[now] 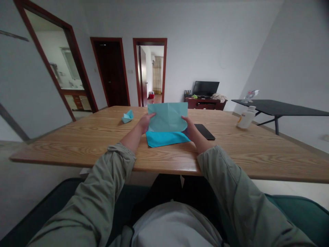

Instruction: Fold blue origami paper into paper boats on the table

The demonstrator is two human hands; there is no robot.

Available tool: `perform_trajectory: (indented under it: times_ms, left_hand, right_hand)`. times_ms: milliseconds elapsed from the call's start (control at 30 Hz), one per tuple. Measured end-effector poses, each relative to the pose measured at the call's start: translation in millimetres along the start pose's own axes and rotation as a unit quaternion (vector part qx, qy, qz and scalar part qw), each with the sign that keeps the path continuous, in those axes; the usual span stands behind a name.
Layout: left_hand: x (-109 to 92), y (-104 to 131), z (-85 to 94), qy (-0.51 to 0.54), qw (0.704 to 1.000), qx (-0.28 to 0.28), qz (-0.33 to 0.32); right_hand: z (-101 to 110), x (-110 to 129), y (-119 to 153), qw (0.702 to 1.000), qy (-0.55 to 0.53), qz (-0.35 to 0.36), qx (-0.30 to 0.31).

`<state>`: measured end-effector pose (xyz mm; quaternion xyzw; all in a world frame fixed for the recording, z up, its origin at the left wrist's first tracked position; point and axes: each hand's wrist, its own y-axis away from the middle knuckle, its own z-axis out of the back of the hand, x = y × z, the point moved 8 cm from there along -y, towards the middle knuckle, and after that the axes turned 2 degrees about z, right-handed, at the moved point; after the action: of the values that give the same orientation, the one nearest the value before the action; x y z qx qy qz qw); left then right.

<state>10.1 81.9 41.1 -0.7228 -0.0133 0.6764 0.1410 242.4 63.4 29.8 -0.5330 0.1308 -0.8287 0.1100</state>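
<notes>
Between my two hands a light blue sheet of paper is held up, facing me, with a faint vertical crease down its middle. My left hand grips its left edge, thumb on the near side. On the right edge, my right hand pinches it the same way. Below the sheet, a brighter blue flat piece, paper or cloth, lies on the table, partly covered from view. A folded light blue paper boat sits to the left of my left hand.
The wooden table spreads across in front of me. A dark flat tablet or phone lies just right of my right hand. Farther right stands a white plastic bottle. Beyond are a black table and a television.
</notes>
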Motion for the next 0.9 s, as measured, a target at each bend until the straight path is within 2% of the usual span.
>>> perform_trajectory:
  times_ms: [67, 133, 233, 300, 433, 567, 700, 900]
  left_hand:
    - [11, -9, 9.8, -0.008, 1.0, -0.016, 0.003]
    - [21, -16, 21.2, -0.05, 0.998, -0.046, 0.004]
    - [24, -21, 34.1, -0.134, 0.987, -0.086, -0.013]
    - [21, -20, 35.4, -0.157, 0.983, -0.091, -0.031]
    - [17, -17, 28.4, -0.172, 0.982, -0.069, -0.039]
    - [13, -13, 21.1, -0.261, 0.963, -0.05, -0.05]
    - [14, -7, 4.0, -0.413, 0.905, 0.014, -0.1]
    - [28, -1, -21.0, -0.527, 0.836, 0.097, -0.114]
  right_hand:
    - [-7, -6, 1, 0.994, -0.107, -0.023, 0.021]
    - [-8, -15, 0, 0.983, -0.174, -0.053, 0.009]
    - [-5, -25, -3, 0.984, -0.161, -0.074, -0.01]
    - [-3, -27, -5, 0.987, -0.141, -0.073, -0.017]
    - [2, -28, -8, 0.996, -0.073, -0.053, -0.026]
    - [5, -30, -12, 0.998, 0.048, -0.015, -0.025]
    - [3, -23, -12, 0.979, 0.198, 0.04, -0.013]
    - [1, -13, -2, 0.957, 0.288, 0.023, 0.008]
